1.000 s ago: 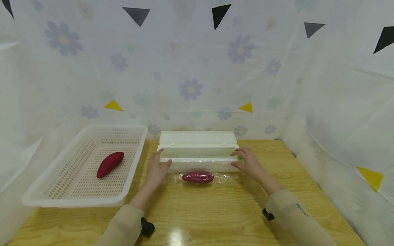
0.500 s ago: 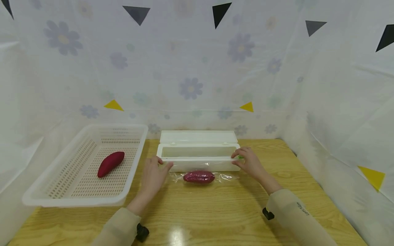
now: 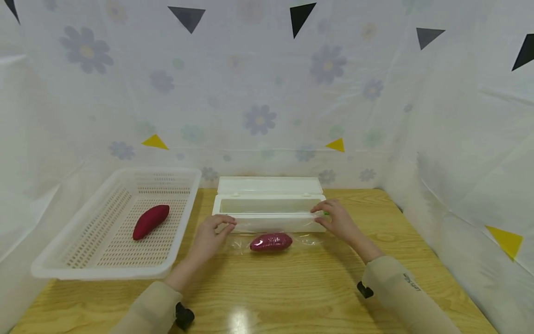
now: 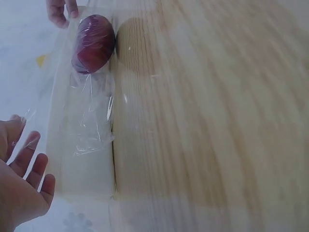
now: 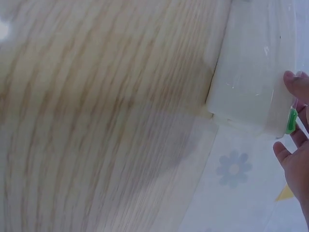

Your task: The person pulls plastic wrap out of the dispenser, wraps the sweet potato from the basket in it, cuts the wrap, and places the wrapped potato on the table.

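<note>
In the head view, a white cling film dispenser [image 3: 271, 226] stands with its lid [image 3: 270, 185] raised. A purple sweet potato [image 3: 271, 242] under clear cling film [image 4: 89, 116] lies against its front. My left hand [image 3: 210, 235] pinches the film's left edge between thumb and forefinger, near the dispenser's left front corner. My right hand [image 3: 337, 221] holds the dispenser's right front edge, thumb in front and fingers behind. A green slider [image 5: 291, 121] shows beside those fingers in the right wrist view. Exactly what the right fingertips press is partly hidden.
A white perforated basket [image 3: 183, 227] stands left on the wooden table [image 3: 267, 287], holding another sweet potato [image 3: 151, 222]. A flowered curtain [image 3: 258, 93] hangs behind, with pale sheets at both sides.
My left hand's forefinger has left the dispenser's corner and closed towards the thumb on the film. The film's left part lifts slightly, and the wrapped sweet potato sits a little further right. The right hand stays.
</note>
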Demonstrator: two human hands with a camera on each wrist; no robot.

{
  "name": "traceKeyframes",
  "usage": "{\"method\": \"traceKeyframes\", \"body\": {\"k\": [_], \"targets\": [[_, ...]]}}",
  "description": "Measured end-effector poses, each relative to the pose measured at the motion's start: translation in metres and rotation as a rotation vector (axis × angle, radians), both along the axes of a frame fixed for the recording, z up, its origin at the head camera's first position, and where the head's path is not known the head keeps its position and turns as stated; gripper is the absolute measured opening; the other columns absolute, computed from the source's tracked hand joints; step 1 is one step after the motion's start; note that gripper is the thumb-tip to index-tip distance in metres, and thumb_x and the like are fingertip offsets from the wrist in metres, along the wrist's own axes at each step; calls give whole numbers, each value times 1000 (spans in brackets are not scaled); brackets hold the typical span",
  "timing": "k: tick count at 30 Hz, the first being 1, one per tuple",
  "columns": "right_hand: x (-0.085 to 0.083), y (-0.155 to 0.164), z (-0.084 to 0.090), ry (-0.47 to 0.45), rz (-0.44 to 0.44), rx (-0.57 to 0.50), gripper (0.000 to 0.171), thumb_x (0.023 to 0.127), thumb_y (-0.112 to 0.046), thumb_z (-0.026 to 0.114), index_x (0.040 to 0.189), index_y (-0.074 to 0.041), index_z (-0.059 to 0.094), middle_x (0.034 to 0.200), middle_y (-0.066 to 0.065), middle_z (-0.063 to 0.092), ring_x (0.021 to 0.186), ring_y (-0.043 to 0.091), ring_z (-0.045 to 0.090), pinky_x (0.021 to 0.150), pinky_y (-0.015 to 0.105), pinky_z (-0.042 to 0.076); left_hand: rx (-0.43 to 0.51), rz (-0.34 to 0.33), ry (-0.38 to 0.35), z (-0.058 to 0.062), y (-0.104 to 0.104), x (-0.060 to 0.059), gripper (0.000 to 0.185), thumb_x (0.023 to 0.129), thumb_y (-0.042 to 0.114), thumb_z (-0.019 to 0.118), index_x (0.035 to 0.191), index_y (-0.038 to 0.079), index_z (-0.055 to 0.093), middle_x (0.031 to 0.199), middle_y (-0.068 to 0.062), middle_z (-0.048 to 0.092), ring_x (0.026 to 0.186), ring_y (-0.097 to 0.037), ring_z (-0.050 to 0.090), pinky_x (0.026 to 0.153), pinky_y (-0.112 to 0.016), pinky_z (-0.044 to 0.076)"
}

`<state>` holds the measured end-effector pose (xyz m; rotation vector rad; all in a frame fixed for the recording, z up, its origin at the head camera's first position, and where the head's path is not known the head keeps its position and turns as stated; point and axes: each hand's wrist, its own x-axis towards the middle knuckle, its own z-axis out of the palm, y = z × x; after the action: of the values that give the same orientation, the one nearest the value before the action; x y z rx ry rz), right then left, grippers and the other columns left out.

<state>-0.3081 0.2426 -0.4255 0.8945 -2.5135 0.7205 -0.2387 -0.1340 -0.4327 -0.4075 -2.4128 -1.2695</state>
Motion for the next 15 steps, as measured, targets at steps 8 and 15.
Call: {"method": "traceKeyframes", "body": {"k": [8, 15], "targets": [[1, -1, 0, 46, 27, -16, 18, 76, -6, 77, 81, -17, 64, 97, 2, 60, 98, 24, 51, 84, 46, 46, 37, -49, -91, 0, -8, 1, 14, 88, 18, 67, 98, 10, 70, 106, -1, 70, 104, -22, 59, 88, -43, 45], [8, 1, 4, 131, 90, -28, 21, 73, -4, 79, 80, -16, 63, 92, -1, 61, 95, 20, 53, 90, 48, 44, 29, -71, -59, 2, -10, 8, 6, 85, 10, 69, 91, 10, 70, 93, 0, 69, 94, -21, 60, 83, -47, 45]]}}
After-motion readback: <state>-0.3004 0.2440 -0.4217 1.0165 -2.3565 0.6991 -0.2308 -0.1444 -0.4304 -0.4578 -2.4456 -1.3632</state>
